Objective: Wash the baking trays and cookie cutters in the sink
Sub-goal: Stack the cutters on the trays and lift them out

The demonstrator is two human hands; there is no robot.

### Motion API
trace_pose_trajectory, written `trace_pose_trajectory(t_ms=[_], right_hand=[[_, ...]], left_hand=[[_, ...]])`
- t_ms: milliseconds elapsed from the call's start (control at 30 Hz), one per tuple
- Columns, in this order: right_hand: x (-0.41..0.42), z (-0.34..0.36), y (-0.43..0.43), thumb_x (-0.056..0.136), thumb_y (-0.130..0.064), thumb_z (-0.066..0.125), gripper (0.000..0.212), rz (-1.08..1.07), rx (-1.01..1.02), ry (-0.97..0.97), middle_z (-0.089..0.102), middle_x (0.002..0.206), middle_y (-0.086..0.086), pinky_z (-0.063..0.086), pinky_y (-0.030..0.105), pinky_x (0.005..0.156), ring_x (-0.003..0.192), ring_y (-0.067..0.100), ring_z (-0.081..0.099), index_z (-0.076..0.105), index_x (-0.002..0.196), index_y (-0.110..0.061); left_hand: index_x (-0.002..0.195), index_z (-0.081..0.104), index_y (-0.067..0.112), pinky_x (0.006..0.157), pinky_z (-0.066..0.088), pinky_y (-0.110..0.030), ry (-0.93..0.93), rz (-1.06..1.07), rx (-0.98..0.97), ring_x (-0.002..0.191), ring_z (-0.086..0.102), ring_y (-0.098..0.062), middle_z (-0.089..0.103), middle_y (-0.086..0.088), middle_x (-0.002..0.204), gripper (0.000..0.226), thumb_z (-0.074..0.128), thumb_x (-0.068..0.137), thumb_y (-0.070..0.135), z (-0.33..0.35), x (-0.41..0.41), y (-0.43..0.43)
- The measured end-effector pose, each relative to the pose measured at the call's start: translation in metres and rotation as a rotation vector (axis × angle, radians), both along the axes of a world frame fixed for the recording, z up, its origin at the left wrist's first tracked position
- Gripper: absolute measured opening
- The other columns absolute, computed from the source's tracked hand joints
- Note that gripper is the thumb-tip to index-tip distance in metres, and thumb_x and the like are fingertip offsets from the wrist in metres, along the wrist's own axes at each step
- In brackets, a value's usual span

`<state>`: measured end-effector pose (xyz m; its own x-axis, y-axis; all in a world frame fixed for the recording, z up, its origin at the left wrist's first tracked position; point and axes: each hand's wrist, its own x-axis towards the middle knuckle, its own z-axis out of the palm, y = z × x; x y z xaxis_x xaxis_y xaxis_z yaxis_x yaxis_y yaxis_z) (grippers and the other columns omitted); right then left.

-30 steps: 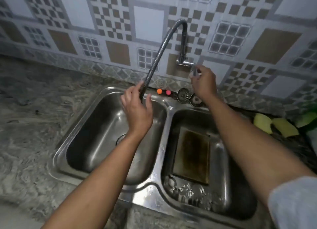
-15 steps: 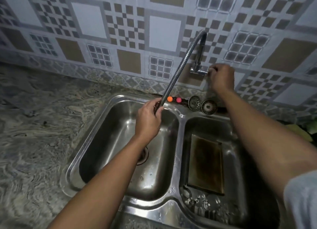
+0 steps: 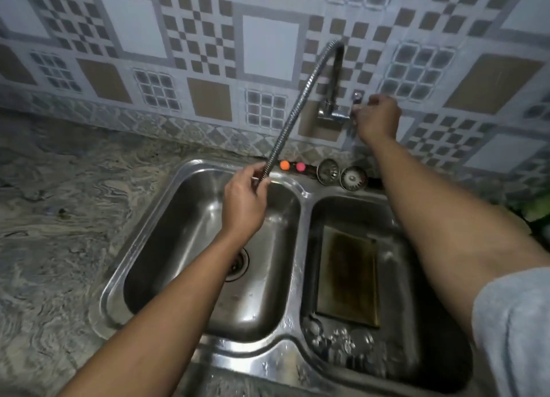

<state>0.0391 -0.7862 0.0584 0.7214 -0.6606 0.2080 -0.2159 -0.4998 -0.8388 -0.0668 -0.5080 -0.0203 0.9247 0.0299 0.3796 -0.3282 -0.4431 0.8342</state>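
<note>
A steel double sink (image 3: 303,215) is set in the stone counter. A dark, stained baking tray (image 3: 346,276) lies flat in the right basin, with several small metal cookie cutters (image 3: 336,338) heaped at its near end. My left hand (image 3: 242,201) is closed around the lower end of the flexible tap hose (image 3: 293,110) over the left basin. My right hand (image 3: 376,118) grips the tap handle (image 3: 355,98) on the wall. I see no water running from the hose.
Two sink strainers (image 3: 340,174) and an orange and a pink ball (image 3: 291,165) sit on the sink's back ledge. The left basin holds only its drain (image 3: 238,264). Tiled wall behind; grey stone counter (image 3: 65,218) to the left. Something green (image 3: 535,210) lies at the right edge.
The view shifted, so the sink sits lower and further right in frame. My left hand has closed its grip on the hose end. My right hand stays on the tap handle.
</note>
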Motion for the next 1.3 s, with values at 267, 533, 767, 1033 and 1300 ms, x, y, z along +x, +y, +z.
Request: trace_pose_trajectory(t_ms=[267,533,767,1033,1300], right_hand=[[-0.188,-0.132,-0.014,0.085,-0.024,0.070,0.020,0.101,-0.010,0.405,0.072,0.102,0.013,0.052,0.031,0.084,0.101,0.029,0.066,0.071,0.101,-0.012],[-0.364,-0.255,-0.034,0.077,-0.059,0.059,0.066,0.429,-0.056,1.280,0.059,0.130,0.014,0.046,0.031,0.087,0.118,0.031,0.057,0.060,0.122,-0.012],[-0.371,-0.276,-0.033,0.060,-0.079,0.065,0.107,0.315,0.049,1.302,0.026,0.154,0.014,0.037,0.047,0.109,0.140,0.035,0.032,0.037,0.145,-0.021],[-0.370,-0.277,-0.041,0.054,-0.064,0.082,0.093,0.307,0.037,1.204,0.044,0.141,0.006,0.046,0.039,0.100,0.131,0.026,0.044,0.048,0.131,-0.025],[-0.369,-0.281,-0.046,0.075,-0.059,0.071,0.077,0.312,-0.017,1.292,0.015,0.157,0.018,0.040,0.039,0.105,0.131,0.032,0.046,0.051,0.136,-0.017]], left_hand=[[0.127,0.057,0.017,0.098,0.045,-0.039,-0.048,-0.124,0.232,0.108,0.053,-0.024,0.058,-0.007,0.117,0.043,0.068,0.088,0.033,-0.046,-0.080,-0.055],[0.122,0.059,0.018,0.093,0.054,-0.042,0.729,-0.759,1.003,0.117,0.062,-0.033,0.063,-0.011,0.125,0.041,0.065,0.086,0.036,-0.143,-0.172,-0.136],[0.132,0.058,0.016,0.097,0.043,-0.031,0.843,-0.680,1.163,0.126,0.056,-0.029,0.060,-0.010,0.135,0.039,0.049,0.098,0.034,-0.183,-0.214,-0.155],[0.116,0.069,0.026,0.095,0.049,-0.035,0.955,-0.479,1.132,0.114,0.065,-0.022,0.069,0.002,0.122,0.038,0.053,0.085,0.041,-0.190,-0.203,-0.177],[0.119,0.065,0.015,0.096,0.049,-0.034,1.034,-0.344,1.057,0.119,0.061,-0.023,0.066,-0.005,0.126,0.036,0.054,0.093,0.036,-0.197,-0.205,-0.178]])
